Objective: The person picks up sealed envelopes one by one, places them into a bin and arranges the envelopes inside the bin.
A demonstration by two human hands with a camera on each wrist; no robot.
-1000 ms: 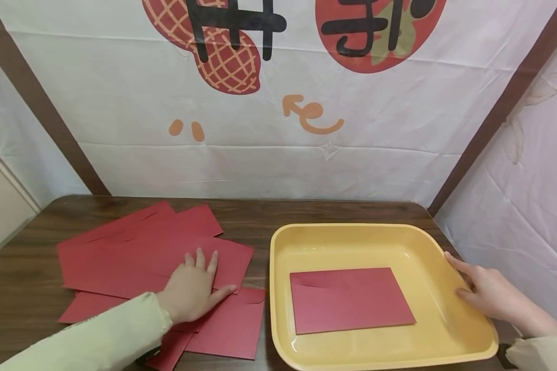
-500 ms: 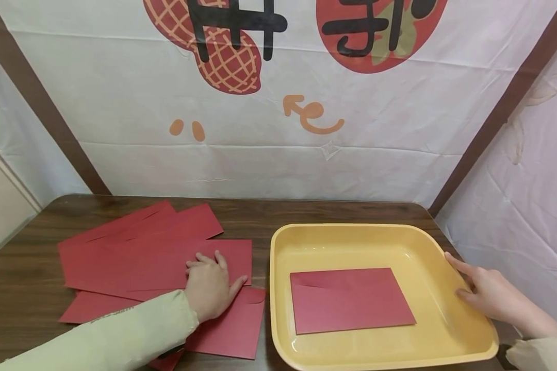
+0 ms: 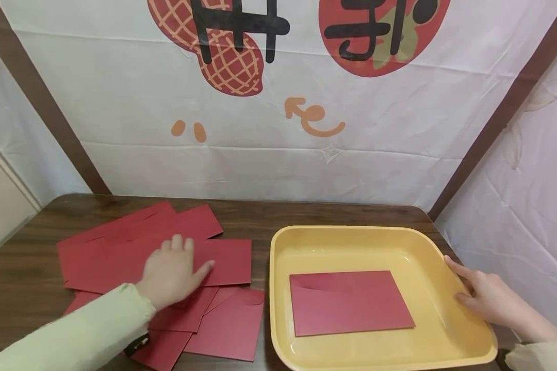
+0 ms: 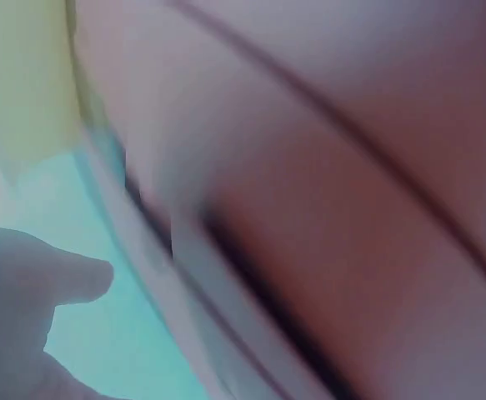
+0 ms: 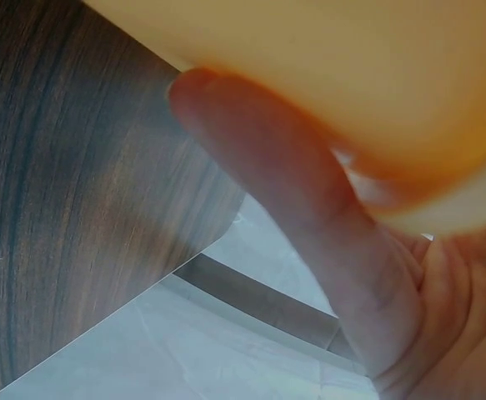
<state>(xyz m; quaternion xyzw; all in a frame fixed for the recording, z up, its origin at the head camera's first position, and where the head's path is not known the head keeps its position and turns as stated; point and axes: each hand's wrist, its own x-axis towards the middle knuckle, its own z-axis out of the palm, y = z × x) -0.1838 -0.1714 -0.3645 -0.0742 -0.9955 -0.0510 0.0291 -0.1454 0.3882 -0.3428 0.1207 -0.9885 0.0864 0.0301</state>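
Several red envelopes lie overlapped in a loose pile on the left of the table. My left hand is over the pile, fingers pointing forward and thumb spread to the right; I cannot tell whether it touches the paper. A single red envelope lies flat in the yellow tray on the right. My right hand grips the tray's right rim, thumb toward the inside. In the right wrist view a finger lies against the tray's yellow wall. The left wrist view is badly blurred.
The dark wooden table carries everything. Behind it hangs a white printed cloth with brown borders. Another pale cloth hangs along the right side.
The top envelope's right end has turned nearly square to the table. My left hand first slid right, then moved back left, uncovering lower envelopes. The right hand and tray stay in place.
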